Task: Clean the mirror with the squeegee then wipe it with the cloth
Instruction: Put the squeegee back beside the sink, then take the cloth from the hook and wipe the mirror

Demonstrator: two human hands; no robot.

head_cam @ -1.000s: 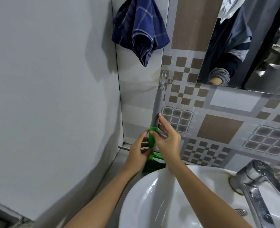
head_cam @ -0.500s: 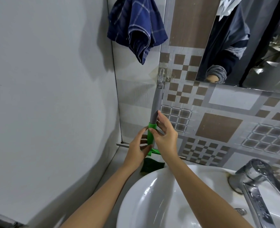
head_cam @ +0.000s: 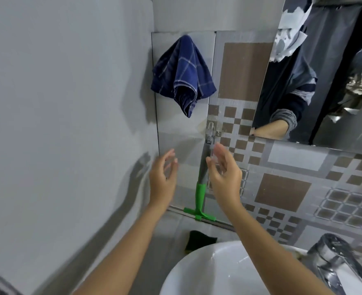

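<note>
A squeegee (head_cam: pixel 200 195) with a grey handle and green blade hangs from a clear wall hook (head_cam: pixel 210 129) on the tiled wall. My left hand (head_cam: pixel 162 179) is open to its left, apart from it. My right hand (head_cam: pixel 224 173) is open just right of the handle, holding nothing. A dark blue checked cloth (head_cam: pixel 182 75) hangs on the wall above. The mirror (head_cam: pixel 324 77) fills the upper right and reflects a person's sleeve and arm.
A white basin (head_cam: pixel 197 271) sits at the bottom with a chrome tap (head_cam: pixel 337 258) at the right. A dark sponge (head_cam: pixel 199 240) lies on the ledge behind the basin. A plain grey wall closes in on the left.
Both hands have let go of the squeegee handle and drawn apart and upward. The squeegee stays hanging from the hook. The camera has tilted up.
</note>
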